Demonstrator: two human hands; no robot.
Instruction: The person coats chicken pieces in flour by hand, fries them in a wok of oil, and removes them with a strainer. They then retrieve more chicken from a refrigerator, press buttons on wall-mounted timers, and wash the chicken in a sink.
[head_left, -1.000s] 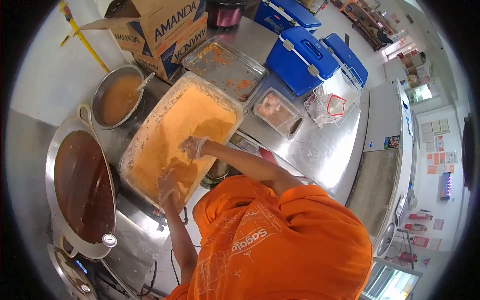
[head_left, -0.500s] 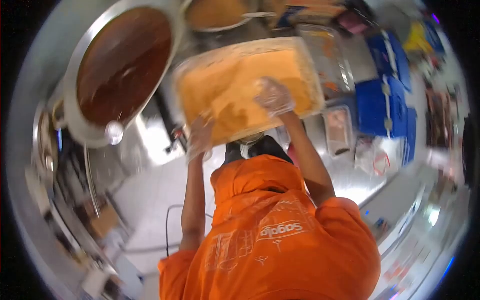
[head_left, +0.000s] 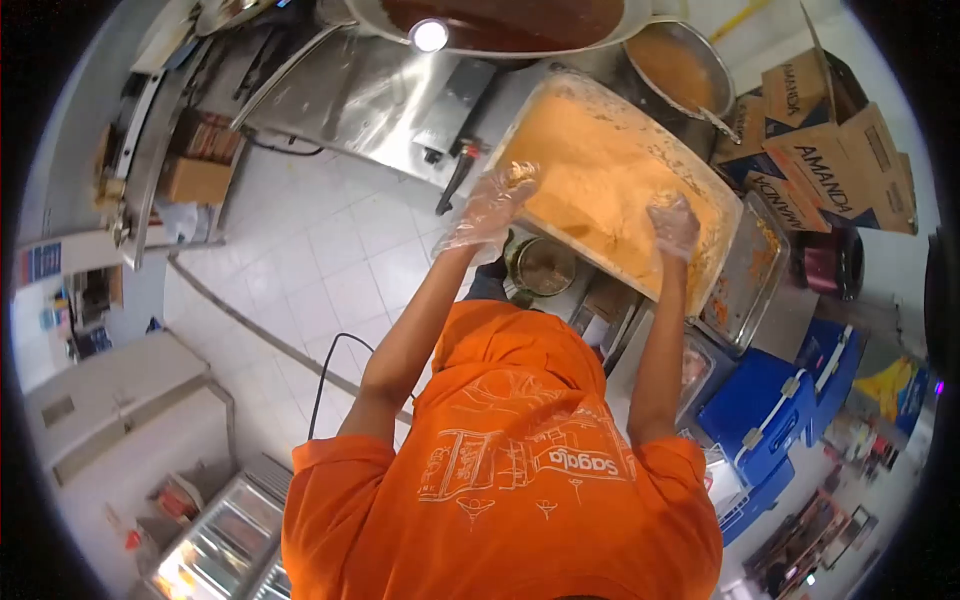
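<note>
The tub (head_left: 600, 73) holds a wide bed of orange powder (head_left: 590, 150), its walls smeared with crumbs. The left hand (head_left: 507, 190), in a clear plastic glove, is at the tub's left end, over the near edge; its fingers are bent, with orange crumbs on them — whether it grips anything, I cannot tell. The right hand (head_left: 674, 222), gloved too, is over the powder toward the tub's right end, its fingers curled in narrow and crusted with powder; what lies inside them is hidden.

Beyond the tub's far side stands a bowl (head_left: 683, 70) of brownish-orange liquid, and farther left a large pan (head_left: 600, 38) of dark brown liquid with a round dial (head_left: 429, 36) at its rim. Just beside the tub's right end is a metal tray (head_left: 745, 310) with orange scraps; past that are cardboard boxes (head_left: 815, 165) marked AMANDA. Left of the tub is a shiny metal surface (head_left: 375, 95) — blue coolers (head_left: 757, 412) sit to its right, well apart.
</note>
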